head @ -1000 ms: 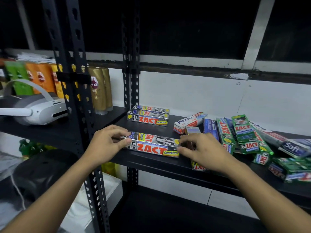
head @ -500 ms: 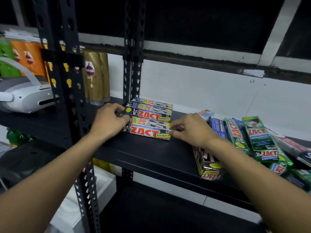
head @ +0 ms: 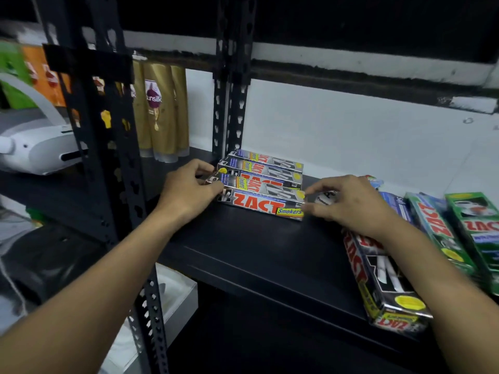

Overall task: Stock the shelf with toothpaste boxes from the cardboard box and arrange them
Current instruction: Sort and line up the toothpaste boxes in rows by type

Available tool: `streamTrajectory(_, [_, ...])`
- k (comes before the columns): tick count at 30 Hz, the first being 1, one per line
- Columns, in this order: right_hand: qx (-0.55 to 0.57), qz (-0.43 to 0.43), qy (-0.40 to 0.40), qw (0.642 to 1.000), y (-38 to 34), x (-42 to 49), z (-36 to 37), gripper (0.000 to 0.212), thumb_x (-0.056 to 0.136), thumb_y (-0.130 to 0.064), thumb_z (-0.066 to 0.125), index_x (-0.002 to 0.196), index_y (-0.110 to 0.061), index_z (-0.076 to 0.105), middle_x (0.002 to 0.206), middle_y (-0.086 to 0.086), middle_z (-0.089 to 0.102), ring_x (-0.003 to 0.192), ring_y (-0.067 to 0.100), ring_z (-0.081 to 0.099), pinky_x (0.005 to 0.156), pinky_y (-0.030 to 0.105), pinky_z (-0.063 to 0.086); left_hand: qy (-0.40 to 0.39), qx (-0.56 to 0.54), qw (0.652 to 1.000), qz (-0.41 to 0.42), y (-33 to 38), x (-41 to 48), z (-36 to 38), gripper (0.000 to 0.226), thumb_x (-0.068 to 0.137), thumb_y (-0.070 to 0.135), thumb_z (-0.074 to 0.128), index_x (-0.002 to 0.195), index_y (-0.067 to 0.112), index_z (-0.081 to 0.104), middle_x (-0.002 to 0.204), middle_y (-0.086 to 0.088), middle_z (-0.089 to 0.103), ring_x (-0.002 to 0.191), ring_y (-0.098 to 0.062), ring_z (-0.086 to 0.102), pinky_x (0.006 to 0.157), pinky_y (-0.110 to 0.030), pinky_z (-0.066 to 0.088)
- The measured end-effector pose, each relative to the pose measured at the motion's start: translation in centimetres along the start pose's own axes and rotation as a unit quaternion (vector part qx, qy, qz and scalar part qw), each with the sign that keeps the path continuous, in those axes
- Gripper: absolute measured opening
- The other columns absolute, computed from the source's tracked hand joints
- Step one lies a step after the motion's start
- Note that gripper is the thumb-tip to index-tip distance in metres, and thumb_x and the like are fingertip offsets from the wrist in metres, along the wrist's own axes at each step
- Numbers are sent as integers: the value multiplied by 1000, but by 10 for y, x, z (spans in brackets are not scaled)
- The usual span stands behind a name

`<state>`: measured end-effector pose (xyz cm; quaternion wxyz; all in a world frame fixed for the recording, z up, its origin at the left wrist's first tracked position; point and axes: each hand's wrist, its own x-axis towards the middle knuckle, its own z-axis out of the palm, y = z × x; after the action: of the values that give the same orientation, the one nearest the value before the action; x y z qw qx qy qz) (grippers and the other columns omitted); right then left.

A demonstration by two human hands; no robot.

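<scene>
- Grip of left hand [head: 186, 193]: pinches the front box [head: 262, 205] at its 9 o'clock end.
- Grip of right hand [head: 348, 206]: pinches the 3 o'clock end.
- Front box: flat on the shelf [head: 256, 247], against the stack [head: 266, 168] at 12 o'clock.
- Technique: push both ends evenly so edges line up; uneven pressure would likely skew it.

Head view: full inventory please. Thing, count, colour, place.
Front ZACT Smokers cardboard box: one, silver-red, shelf's back-left.
ZACT Smokers boxes behind it: at least two, silver-red, by the wall.
Loose ZACT Smokers box: one, silver-red, front edge, right.
Green ZACT boxes: at least two, right end.
Blue box: one, behind right hand.
Gold Sunsilk bottles: about three, left shelf.
White headset: one, left shelf.
Black metal shelf: one, holding the toothpaste boxes.
Left hand, right hand: two, pinching the front box's ends.
</scene>
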<state>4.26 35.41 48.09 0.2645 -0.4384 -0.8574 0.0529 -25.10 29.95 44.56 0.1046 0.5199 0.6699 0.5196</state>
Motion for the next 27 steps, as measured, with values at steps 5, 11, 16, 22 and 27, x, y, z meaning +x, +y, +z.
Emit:
streamTrajectory(5, [8,12,25,1000,3,-2,4,18,76,-45,80,86,-31,75,70,-32,65,76,-12,58,65,4,35,36,-1,999,-18,-4,3,4,23,78,27,77,100,22,71,95,10,69,83,2,63,72,-16,48])
streamTrajectory(11, [78,14,16,997,7,-2,9,13,84,-31,75,96,-28,79,53,-35,56,59,-12,55,69,18,39,47,-27,998,-21,-5,3,3,22,76,24,82,94,20,72,88,8,70,80,-5,65,67,-12,45])
streamTrajectory(16, [104,8,23,994,7,-3,9,4,80,-30,79,79,-28,75,56,-29,60,59,-9,56,69,21,40,49,-42,998,-23,-5,3,3,22,74,22,85,92,21,72,88,5,71,80,-9,66,74,-18,51])
streamTrajectory(22, [93,13,4,996,4,-5,7,11,78,-35,79,89,-33,78,77,-26,70,81,-8,63,77,20,47,57,-60,996,-28,-7,5,2,23,74,16,85,92,19,72,86,5,71,83,-11,69,78,-18,52])
streamTrajectory(27, [87,21,-1,996,2,-5,6,17,78,-36,79,95,-35,77,91,-22,72,92,-4,63,77,12,43,58,-60,996,-26,-10,6,4,24,76,14,84,97,15,72,88,4,72,78,-6,68,74,-11,49])
